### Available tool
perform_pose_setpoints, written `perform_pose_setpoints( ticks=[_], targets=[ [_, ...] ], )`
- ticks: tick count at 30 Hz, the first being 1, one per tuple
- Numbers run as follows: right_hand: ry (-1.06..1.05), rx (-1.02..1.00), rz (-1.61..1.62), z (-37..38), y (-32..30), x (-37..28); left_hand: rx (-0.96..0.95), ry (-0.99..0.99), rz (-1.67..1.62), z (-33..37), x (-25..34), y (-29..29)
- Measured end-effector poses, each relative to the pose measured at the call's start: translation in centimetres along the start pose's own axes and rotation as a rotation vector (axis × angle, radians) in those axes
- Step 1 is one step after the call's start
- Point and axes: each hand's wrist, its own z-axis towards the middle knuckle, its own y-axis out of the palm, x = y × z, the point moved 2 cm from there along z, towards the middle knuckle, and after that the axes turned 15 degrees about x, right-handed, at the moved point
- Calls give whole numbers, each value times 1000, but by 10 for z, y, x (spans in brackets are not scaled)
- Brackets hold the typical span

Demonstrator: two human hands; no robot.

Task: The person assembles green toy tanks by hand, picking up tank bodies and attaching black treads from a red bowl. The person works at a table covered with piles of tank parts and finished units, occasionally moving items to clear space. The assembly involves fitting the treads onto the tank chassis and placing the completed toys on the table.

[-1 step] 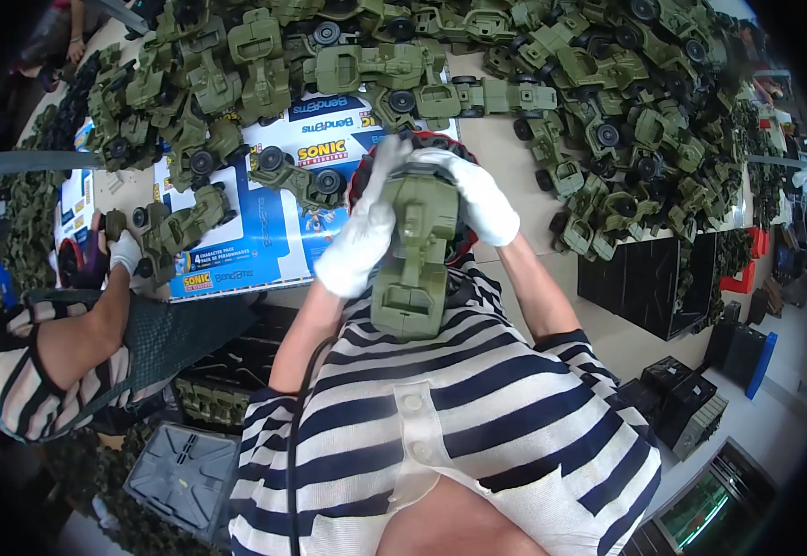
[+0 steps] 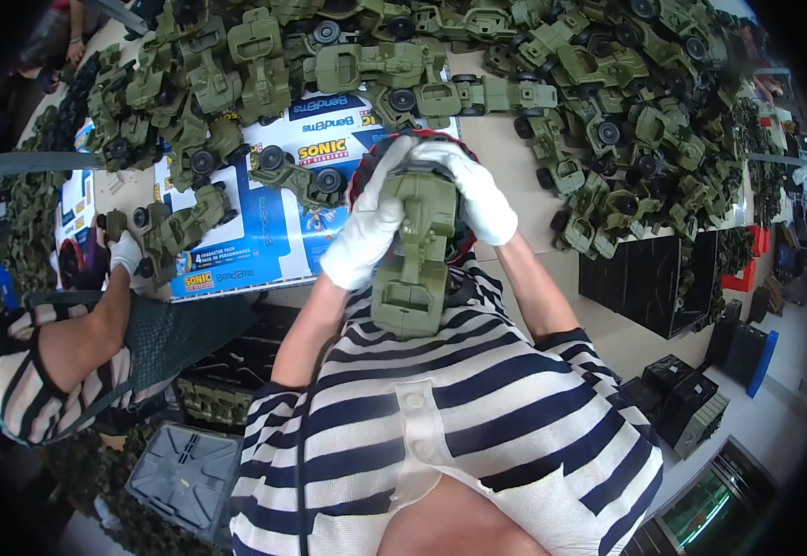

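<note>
An olive-green toy jeep body [image 2: 410,287] points away from me, its near end just in front of my striped top. My left hand [image 2: 368,225], in a white glove, wraps along its left side with the fingers over the far end. From the right, my right hand [image 2: 480,192], also gloved in white, curls round that same end. The fingertips meet there and hide what lies between them. Under and behind both hands is a round container with a red rim [image 2: 357,176], with dark things in it that I cannot make out.
Heaps of green toy jeeps [image 2: 626,120] cover the back and right of the table. A blue-and-white printed cardboard sheet [image 2: 260,232] lies to the left. A co-worker's gloved hand [image 2: 125,252] touches a jeep there. Black crates [image 2: 640,283] stand at the right, below table height.
My left hand, blurred by motion before, has settled against the far end of the toy jeep. The jeep and my right hand have shifted very slightly.
</note>
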Motion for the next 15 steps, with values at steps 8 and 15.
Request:
perform_pose_setpoints(
  ticks=[8,15],
  targets=[
    [-288,284,-217,-24,26,-31,62,249,148,4,-1,-6],
    [-372,394,-192,-28,35,-26,136,321,232,4,2,-5]
  ],
)
